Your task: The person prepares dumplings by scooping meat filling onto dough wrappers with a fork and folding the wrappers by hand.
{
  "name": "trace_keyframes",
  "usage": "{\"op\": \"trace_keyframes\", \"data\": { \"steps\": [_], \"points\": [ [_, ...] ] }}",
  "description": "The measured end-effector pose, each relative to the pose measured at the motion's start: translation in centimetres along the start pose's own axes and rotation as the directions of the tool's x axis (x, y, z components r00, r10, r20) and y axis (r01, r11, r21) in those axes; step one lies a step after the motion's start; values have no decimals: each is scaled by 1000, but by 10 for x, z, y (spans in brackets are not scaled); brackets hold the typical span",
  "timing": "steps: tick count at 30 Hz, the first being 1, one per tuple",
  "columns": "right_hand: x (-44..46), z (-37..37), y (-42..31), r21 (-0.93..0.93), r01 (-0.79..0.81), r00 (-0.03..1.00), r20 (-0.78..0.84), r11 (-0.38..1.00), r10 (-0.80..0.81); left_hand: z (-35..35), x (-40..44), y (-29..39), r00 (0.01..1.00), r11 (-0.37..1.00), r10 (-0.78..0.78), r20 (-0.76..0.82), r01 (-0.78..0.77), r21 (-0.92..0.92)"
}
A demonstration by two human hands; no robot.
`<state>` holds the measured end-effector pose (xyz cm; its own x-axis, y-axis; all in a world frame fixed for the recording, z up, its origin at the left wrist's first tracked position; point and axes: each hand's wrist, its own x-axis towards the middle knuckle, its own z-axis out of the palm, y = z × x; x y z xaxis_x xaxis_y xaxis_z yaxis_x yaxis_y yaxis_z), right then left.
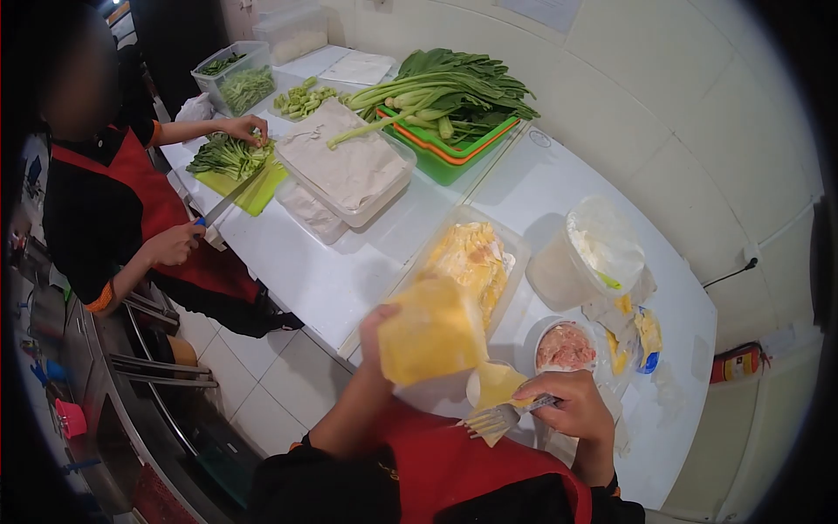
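Observation:
A square yellow sheet [432,330], slightly blurred, is held up at its left edge by my left hand [377,336]. My right hand [566,403] grips a fork [496,422], its tines pointing left, above a small yellow piece [499,384] over a pale round bowl. Behind the sheet stands a clear tray [519,253] of stacked yellow wrappers [471,253]. A bowl of pinkish minced filling [566,346] sits just beyond my right hand.
A white lined tub [602,244] and torn yellow packaging [646,341] lie at right. Leafy greens [445,92] fill stacked baskets [454,157]. Cloth-covered containers [336,157] stand mid-table. At left a co-worker [131,183] holds a knife [231,196] by greens on a board [262,194].

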<state>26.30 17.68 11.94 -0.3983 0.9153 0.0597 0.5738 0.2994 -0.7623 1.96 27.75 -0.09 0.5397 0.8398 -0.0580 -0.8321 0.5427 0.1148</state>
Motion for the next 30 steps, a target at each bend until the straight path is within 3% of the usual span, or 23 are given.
{"op": "trace_keyframes", "data": {
  "steps": [4,7,9,13,16,18,24,27,29,30],
  "points": [
    [9,2,5,-85,-211,977,-9,974,211,-2,-15,42,951,947,307,-35,-302,113],
    [24,9,7,-253,-225,974,-27,941,226,1,-33,70,897,888,441,19,-440,137],
    [48,9,-4,-155,-246,969,-35,957,243,-1,-44,83,859,845,510,30,-508,166],
    [112,10,14,117,-314,934,-140,942,329,2,-65,91,820,808,571,42,-571,144],
    [166,20,67,59,-333,927,-163,941,338,-5,-83,95,815,809,571,100,-579,104],
    [188,32,133,114,-376,921,-60,920,384,-9,-98,96,802,799,595,59,-597,65],
    [184,41,148,72,-312,923,-214,947,320,-6,-133,95,760,757,649,23,-649,78],
    [191,49,146,-272,-345,932,-216,898,292,-11,-144,95,776,775,629,32,-630,51],
    [195,53,148,-374,-370,928,-195,850,318,-20,-151,97,784,783,620,42,-621,26],
    [189,55,139,-344,-381,915,-277,858,295,-20,-153,96,790,791,610,66,-611,7]
  ]
}}
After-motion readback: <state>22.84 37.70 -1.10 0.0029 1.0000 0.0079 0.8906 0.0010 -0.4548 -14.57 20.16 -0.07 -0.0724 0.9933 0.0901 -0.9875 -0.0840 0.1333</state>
